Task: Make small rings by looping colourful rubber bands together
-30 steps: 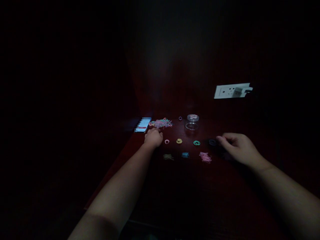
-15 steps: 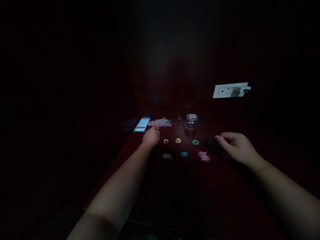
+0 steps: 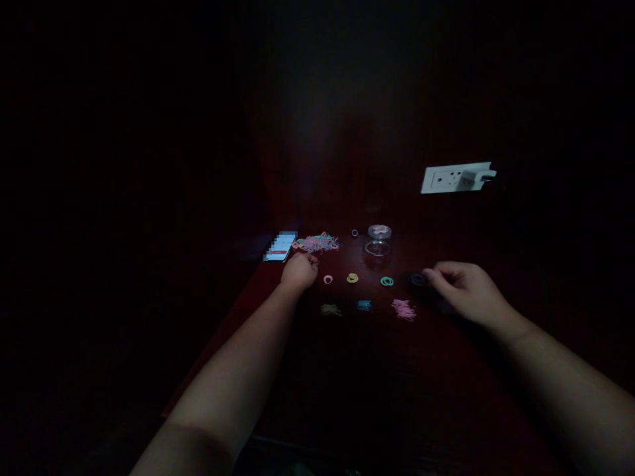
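Observation:
My left hand (image 3: 299,272) is closed, fingers curled at the near edge of a mixed pile of small coloured elastic bands (image 3: 318,243); whatever it holds is too dim to make out. My right hand (image 3: 461,284) is pinched shut beside a dark group of hair ties (image 3: 417,280); its fingertips show nothing I can name. Between the hands lie a pink hair tie (image 3: 328,279), yellow hair ties (image 3: 352,278) and green hair ties (image 3: 387,281). Nearer me are heaps of olive bands (image 3: 330,309), blue bands (image 3: 364,305) and pink bands (image 3: 404,309).
A clear round jar (image 3: 378,241) stands toward the back, with a small dark ring (image 3: 354,233) to its left. A lit phone (image 3: 280,246) lies left of the pile. On the wall, a socket plate (image 3: 454,178) has a plug in it. The surroundings are very dark.
My left hand has drawn back slightly from the pile toward me, its fingers still curled. My right hand stays almost where it was. The view has shifted a little.

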### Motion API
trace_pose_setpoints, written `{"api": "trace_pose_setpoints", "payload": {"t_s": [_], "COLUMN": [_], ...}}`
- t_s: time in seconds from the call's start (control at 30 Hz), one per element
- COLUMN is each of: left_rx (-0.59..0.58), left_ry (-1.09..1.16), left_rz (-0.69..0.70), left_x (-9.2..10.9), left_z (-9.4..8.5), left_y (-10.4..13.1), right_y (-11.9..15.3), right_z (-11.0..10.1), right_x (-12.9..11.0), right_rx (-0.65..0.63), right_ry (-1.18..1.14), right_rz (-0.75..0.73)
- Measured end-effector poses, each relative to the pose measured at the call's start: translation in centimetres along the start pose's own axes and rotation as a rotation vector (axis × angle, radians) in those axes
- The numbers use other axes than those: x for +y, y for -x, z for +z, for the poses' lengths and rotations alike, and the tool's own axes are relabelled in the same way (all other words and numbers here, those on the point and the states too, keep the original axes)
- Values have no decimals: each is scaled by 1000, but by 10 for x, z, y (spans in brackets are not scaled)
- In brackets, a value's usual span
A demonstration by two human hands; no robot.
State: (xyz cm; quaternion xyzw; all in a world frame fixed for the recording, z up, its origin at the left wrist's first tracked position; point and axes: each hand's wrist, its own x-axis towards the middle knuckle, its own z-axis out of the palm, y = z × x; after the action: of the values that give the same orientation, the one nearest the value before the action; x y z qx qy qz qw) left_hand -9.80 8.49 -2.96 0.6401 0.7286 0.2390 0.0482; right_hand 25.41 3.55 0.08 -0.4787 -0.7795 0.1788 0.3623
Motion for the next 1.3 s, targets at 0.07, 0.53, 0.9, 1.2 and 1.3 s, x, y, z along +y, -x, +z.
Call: {"api": "trace_pose_setpoints", "payload": {"t_s": [0.07,0.53,0.9,1.2,1.3], "left_rx": [-3,28,93,142,141], "left_ry": [3,58,234,322,330], "left_rz": [0,-23,60,86,110], "left_x": [0,1,-7,-5,-3], "left_z": [-1,2,12,12,9], "left_y": [0,-1,-6,-6,-5], "right_y": [0,1,0,0,1], "right_z": [0,2,2,4,3], "right_x": [-1,0,-2,2,2], "right_rx": [-2,-15,-28,-16,-24], "right_ry": [18,-10,-1,-40,-34], "right_rz": [-9,-7,-30,-54,-50]}}
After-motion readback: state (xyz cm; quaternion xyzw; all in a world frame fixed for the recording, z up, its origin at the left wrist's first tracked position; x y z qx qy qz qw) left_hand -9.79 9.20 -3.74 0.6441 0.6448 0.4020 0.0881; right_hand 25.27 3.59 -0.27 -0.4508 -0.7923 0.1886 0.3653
